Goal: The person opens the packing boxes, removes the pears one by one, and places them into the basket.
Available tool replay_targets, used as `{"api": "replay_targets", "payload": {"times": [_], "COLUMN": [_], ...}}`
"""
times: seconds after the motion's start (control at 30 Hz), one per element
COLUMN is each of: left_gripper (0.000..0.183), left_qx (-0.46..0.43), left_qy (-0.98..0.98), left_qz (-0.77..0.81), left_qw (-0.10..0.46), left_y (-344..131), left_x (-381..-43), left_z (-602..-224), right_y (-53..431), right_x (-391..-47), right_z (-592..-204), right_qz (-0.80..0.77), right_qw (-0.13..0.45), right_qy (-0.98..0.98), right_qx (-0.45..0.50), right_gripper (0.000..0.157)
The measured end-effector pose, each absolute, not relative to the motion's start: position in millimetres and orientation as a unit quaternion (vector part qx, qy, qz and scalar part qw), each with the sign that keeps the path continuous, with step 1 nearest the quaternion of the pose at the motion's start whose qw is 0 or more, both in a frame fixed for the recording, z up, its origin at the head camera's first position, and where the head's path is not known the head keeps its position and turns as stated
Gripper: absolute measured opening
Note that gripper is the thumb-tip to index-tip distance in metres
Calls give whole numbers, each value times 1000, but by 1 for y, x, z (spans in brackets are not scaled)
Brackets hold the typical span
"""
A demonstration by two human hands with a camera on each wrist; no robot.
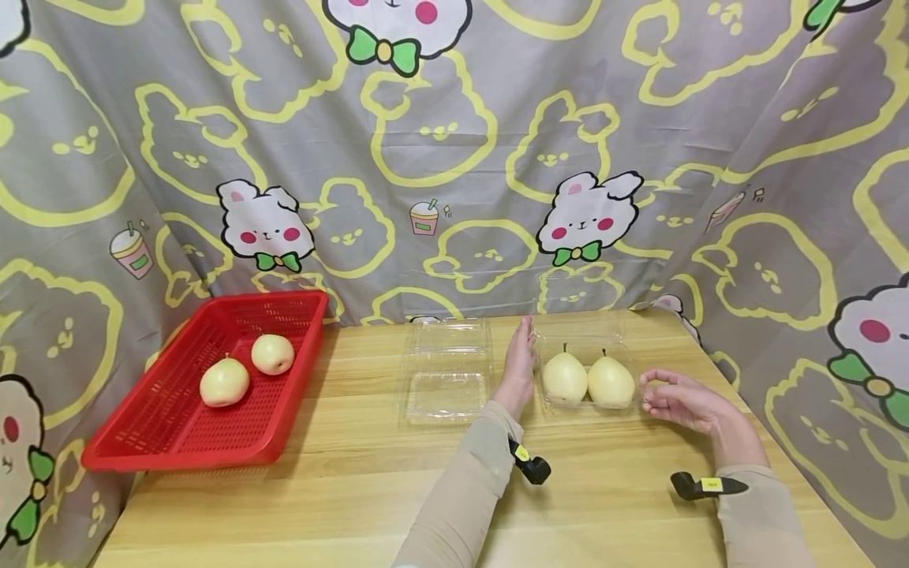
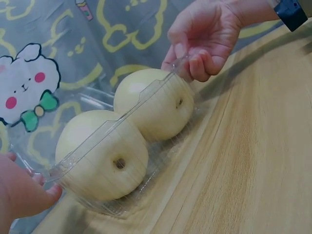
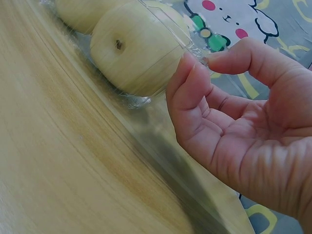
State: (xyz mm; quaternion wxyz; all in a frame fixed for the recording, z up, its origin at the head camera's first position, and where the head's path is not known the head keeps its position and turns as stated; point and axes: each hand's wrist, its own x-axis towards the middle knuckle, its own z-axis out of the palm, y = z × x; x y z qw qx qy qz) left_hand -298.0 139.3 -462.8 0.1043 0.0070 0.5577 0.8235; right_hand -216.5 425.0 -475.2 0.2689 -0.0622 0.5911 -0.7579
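Two pale yellow pears (image 1: 565,379) (image 1: 611,383) sit side by side in a clear plastic clamshell box (image 1: 600,405), stems up in the head view. Its transparent lid (image 1: 578,325) stands raised at the back. At the box's left side my left hand (image 1: 517,367) holds the rim, thumb and fingertips meeting at the corner in the left wrist view. My right hand (image 1: 682,401) pinches the right end of the rim between thumb and fingertips, its other fingers curled, as the right wrist view shows.
A second clear plastic clamshell (image 1: 447,394) lies open left of my left hand. Farther left, a red plastic basket (image 1: 266,454) holds two more pears (image 1: 224,383) (image 1: 273,354). A patterned grey curtain (image 1: 454,260) hangs behind and beside the wooden table (image 1: 341,489).
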Motion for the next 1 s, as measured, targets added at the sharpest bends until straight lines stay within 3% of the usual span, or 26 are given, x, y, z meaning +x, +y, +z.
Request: {"api": "replay_targets", "payload": {"times": [1.0], "left_gripper": [65], "left_qx": [-37], "left_qy": [517], "left_qz": [849], "left_qw": [108], "left_y": [140], "left_x": [-289], "left_z": [-463], "right_y": [427], "right_x": [-217], "right_z": [-475], "right_qz": [-759], "right_qw": [278], "right_qy": [584], "right_qx": [-77], "right_gripper": [31]}}
